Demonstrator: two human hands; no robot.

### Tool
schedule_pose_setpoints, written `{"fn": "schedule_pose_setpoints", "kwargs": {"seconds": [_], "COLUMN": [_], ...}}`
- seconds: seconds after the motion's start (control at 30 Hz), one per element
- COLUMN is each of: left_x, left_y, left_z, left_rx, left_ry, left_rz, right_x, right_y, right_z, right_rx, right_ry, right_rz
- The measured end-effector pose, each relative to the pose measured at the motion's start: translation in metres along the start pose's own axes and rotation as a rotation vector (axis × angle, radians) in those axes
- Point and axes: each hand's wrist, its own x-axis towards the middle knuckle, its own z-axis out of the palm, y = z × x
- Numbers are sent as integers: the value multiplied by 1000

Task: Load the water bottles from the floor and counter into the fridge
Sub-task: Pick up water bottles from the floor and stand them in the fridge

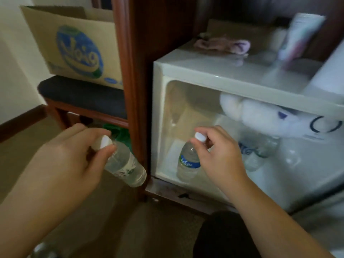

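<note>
The small white fridge [188,69] stands open inside a dark wooden cabinet. My right hand [217,153] pinches the white cap of a clear water bottle [188,164] with a blue label, held upright at the left front of the fridge floor. My left hand [74,151] grips a second clear bottle [126,164] by its cap, tilted, outside the fridge to the left, in front of the cabinet post. More bottles [260,151] lie inside the fridge to the right, under a white plastic bag [260,112].
A cardboard box [74,45] with a blue logo sits on a dark cushioned chair [80,95] at the left. A cloth [223,45] and a blurred carton [299,36] rest on top of the fridge. Another bottle [42,250] lies on the floor at bottom left.
</note>
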Motion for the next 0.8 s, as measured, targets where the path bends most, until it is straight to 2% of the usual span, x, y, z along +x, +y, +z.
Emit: {"fn": "schedule_pose_setpoints", "kwargs": {"seconds": [0.3,0.57,0.8], "left_x": [55,96,122], "left_y": [75,96,112], "left_z": [67,143,197], "left_rx": [-134,-187,-210], "left_ry": [-42,25,71], "left_rz": [245,307,328], "right_x": [20,42,53], "right_y": [88,150,185], "right_z": [21,41,45], "right_rx": [-180,-391,-483], "right_ry": [276,320,354], "right_rz": [143,43,34]}}
